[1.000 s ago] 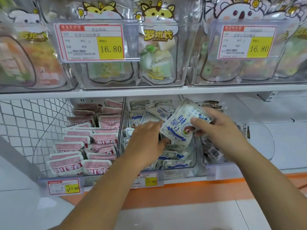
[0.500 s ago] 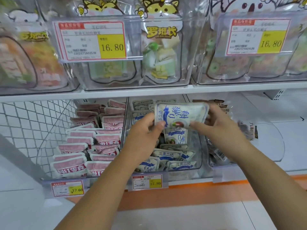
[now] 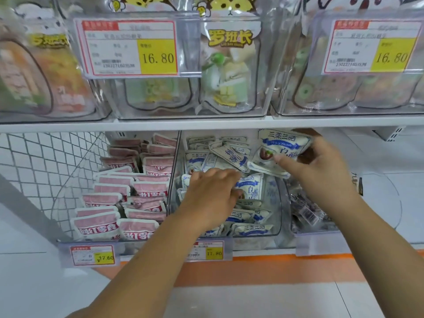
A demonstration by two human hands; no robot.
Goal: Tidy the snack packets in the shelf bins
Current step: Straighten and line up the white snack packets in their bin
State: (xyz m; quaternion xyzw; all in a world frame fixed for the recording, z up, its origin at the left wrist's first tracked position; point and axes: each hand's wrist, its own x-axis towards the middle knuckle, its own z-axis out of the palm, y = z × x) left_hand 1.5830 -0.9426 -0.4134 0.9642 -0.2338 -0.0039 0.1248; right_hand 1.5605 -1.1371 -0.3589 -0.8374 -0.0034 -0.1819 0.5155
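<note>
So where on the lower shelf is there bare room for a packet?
Bare shelf right of the right bin, and seemingly that bin's right part. Pink bin is packed; middle bin is piled, left hand in it, right hand holding a packet above.

White wire mesh (image 3: pixel 46 168) stands left; an orange strip (image 3: pixel 252 269) runs below.

White shelf board (image 3: pixel 206 125) spans the view; wire mesh (image 3: pixel 46 171) at left; orange strip (image 3: pixel 252 269) borders pale floor (image 3: pixel 275 301).
</note>
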